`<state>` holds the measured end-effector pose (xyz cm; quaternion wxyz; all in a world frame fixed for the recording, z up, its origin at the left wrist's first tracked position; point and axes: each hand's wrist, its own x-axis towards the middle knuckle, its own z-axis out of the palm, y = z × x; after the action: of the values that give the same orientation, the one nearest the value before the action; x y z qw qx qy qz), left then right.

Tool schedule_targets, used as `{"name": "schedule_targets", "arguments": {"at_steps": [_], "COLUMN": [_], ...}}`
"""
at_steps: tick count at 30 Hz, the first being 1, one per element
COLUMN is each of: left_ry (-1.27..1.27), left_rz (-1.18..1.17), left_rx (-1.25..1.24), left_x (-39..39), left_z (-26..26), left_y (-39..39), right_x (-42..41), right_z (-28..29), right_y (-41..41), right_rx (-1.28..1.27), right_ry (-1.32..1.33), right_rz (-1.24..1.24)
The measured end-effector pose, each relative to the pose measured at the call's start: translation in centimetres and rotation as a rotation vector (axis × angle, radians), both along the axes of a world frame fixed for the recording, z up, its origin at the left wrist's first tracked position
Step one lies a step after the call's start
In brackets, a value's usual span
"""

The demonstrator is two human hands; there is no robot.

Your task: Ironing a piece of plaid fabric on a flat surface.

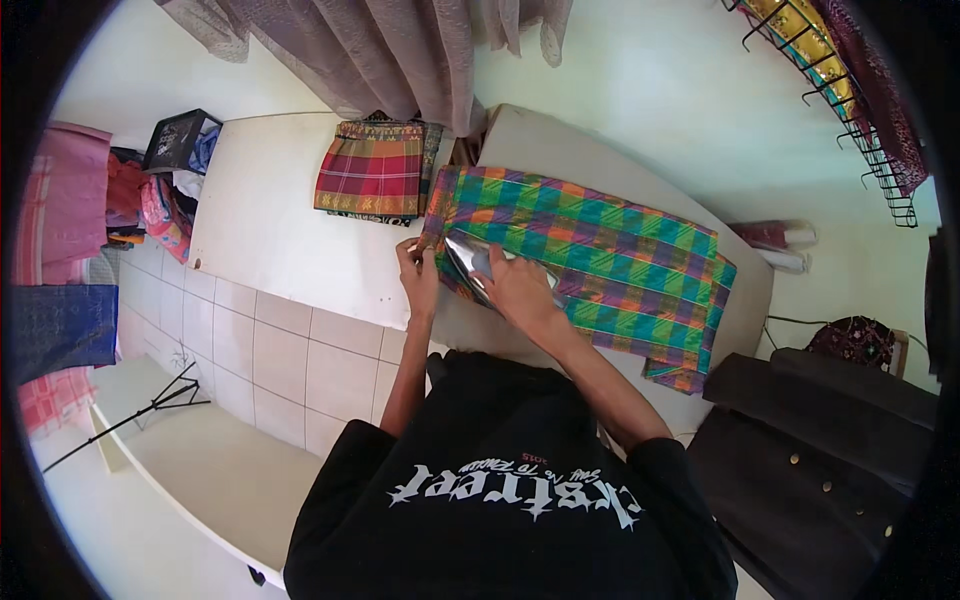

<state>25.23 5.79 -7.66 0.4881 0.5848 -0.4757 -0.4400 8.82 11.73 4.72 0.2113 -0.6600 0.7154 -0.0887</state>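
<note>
A green, purple and orange checked cloth (600, 247) lies spread over a padded, light grey surface (540, 139). My right hand (517, 289) is closed around the handle of a clothes iron (469, 259), whose shiny soleplate end points to the upper left on the cloth near its left edge. With bent fingers, my left hand (420, 274) pinches the cloth's left edge, just left of the iron's tip. The iron's handle is mostly hidden under my right hand. Left of the checked cloth, a folded red and gold plaid cloth (371, 169) rests on top of other folded cloths.
The folded stack lies on a white table (255, 195). Grey curtains (367, 52) hang behind it. At the left are a black basket (176, 142) and heaped clothes (165, 214). A dark upholstered seat (810, 465) stands at the lower right, and a wire rack (847, 97) at the upper right.
</note>
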Motion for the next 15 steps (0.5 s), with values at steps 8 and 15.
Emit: {"name": "schedule_targets", "arguments": {"at_steps": [8, 15], "left_ry": [-0.181, -0.01], "left_rz": [-0.043, -0.019], "left_rx": [0.09, -0.011], "left_x": [-1.8, -1.5], "left_z": [2.8, 1.5], "left_y": [-1.4, -1.5], "right_x": [-6.4, -11.0], "right_z": [-0.1, 0.9], "right_y": [3.7, 3.0], "right_rx": [-0.047, -0.121], "right_ry": [0.148, 0.291], "right_rz": [0.082, -0.117]}}
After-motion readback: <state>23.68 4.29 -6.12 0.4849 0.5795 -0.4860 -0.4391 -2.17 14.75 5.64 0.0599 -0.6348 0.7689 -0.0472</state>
